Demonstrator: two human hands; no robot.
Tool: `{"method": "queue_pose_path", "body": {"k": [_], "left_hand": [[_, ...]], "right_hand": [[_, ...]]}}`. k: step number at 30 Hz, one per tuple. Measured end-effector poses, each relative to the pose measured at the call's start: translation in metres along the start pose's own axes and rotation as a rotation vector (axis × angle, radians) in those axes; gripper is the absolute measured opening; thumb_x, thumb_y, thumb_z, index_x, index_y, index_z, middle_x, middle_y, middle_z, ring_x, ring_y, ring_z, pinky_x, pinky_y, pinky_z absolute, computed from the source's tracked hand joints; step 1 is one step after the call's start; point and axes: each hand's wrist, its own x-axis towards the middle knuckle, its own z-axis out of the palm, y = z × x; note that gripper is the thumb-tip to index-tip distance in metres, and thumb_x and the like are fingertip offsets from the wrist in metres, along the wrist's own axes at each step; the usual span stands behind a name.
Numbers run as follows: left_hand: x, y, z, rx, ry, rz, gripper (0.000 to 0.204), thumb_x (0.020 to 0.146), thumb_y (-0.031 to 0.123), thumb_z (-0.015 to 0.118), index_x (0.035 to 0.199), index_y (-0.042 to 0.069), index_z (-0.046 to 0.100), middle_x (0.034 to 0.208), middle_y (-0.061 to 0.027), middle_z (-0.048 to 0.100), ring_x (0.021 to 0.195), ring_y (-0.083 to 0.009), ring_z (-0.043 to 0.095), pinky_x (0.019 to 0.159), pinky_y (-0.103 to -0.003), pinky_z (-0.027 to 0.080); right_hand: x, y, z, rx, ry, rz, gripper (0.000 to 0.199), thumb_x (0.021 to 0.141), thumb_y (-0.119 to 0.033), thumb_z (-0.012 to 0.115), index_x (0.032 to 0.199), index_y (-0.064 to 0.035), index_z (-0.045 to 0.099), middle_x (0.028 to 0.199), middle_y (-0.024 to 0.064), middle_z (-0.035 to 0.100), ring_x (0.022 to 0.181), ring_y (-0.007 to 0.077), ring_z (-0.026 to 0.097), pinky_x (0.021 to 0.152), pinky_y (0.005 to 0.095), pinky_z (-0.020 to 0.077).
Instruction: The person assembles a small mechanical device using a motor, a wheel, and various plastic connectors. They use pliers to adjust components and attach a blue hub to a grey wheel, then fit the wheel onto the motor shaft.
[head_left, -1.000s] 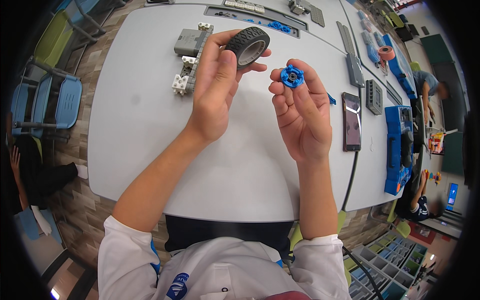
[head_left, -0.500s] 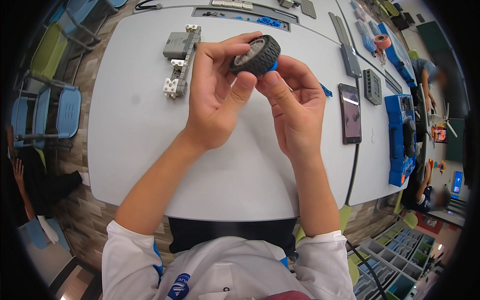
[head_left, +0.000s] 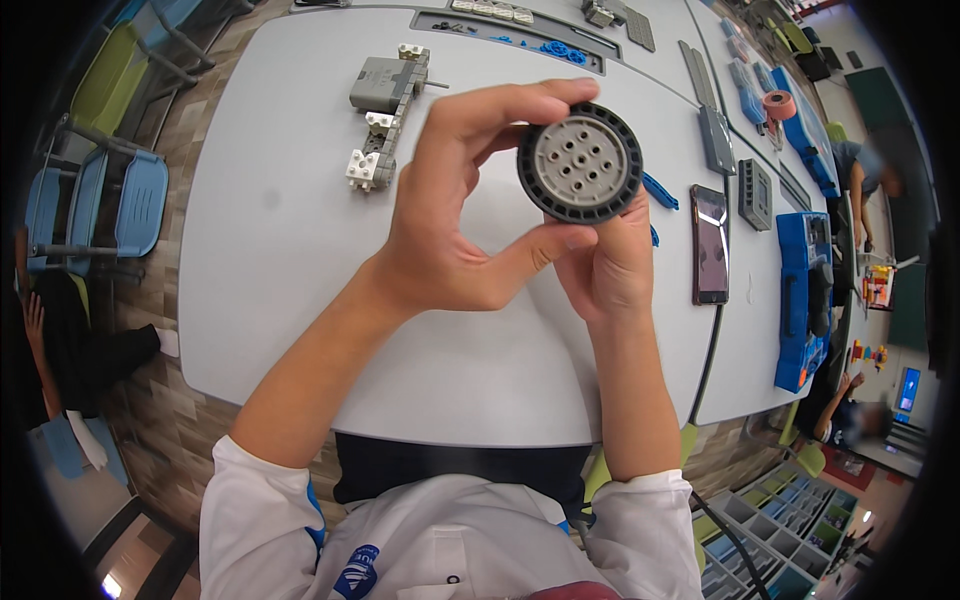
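Observation:
A toy wheel with a black tyre and a grey hub full of small round holes is up above the table, its hub face turned toward me. My left hand grips the tyre, thumb at the bottom edge and fingers over the top. Behind the wheel is my right hand, close against its back; its fingertips are hidden. To the left of the hands lies a building-brick assembly with a grey box-shaped block, a grey beam and white connectors. A thin rod sticks out from its far end.
Blue curved pieces lie right of my hands. Farther right are a phone, a grey brick-like unit and an open blue case. A grey tray with small parts sits at the far edge. Other people are around.
The wheel has turned from tread-on to show its hub face, and has moved right and slightly nearer. My right hand has slipped behind it, hiding the blue piece seen there before.

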Motion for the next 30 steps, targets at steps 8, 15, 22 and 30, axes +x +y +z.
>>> {"method": "queue_pose_path", "body": {"k": [8,15,22,30], "left_hand": [[0.002,0.001,0.002,-0.013,-0.046,0.073,0.078,0.081,-0.003,0.091,0.147,0.002,0.049,0.150,-0.0291,0.065,0.143,-0.0403,0.065,0.120,-0.049,0.053],[0.005,0.002,-0.002,0.029,-0.116,0.131,0.084,0.079,-0.001,0.095,0.147,0.005,0.047,0.148,-0.0343,0.065,0.139,-0.0455,0.067,0.117,-0.052,0.056],[0.006,0.003,0.001,0.009,-0.116,0.147,0.082,0.078,-0.001,0.095,0.145,0.005,0.049,0.145,-0.0339,0.067,0.137,-0.0450,0.069,0.116,-0.053,0.056],[0.003,0.005,0.001,0.091,-0.077,0.148,0.083,0.077,0.003,0.099,0.143,0.005,0.049,0.144,-0.0331,0.068,0.134,-0.0438,0.070,0.113,-0.051,0.058]], "right_hand": [[-0.007,-0.001,-0.013,-0.048,-0.021,0.094,0.045,0.094,-0.013,0.086,0.136,-0.0108,0.070,0.127,0.0036,0.075,0.112,0.0158,0.073,0.099,0.0373,0.0599],[-0.011,0.001,-0.024,-0.047,-0.034,0.153,0.047,0.092,-0.032,0.091,0.132,-0.0172,0.072,0.126,-0.0005,0.074,0.113,0.0137,0.068,0.097,0.0366,0.0538],[-0.011,-0.001,-0.024,-0.064,-0.044,0.215,0.044,0.088,-0.041,0.093,0.122,-0.0200,0.074,0.112,-0.0037,0.071,0.100,0.0111,0.061,0.086,0.0307,0.0497],[-0.012,0.010,-0.034,0.161,-0.133,0.125,0.047,0.099,-0.023,0.081,0.139,-0.0042,0.065,0.126,0.0095,0.074,0.106,0.0172,0.074,0.087,0.0330,0.0632]]}}
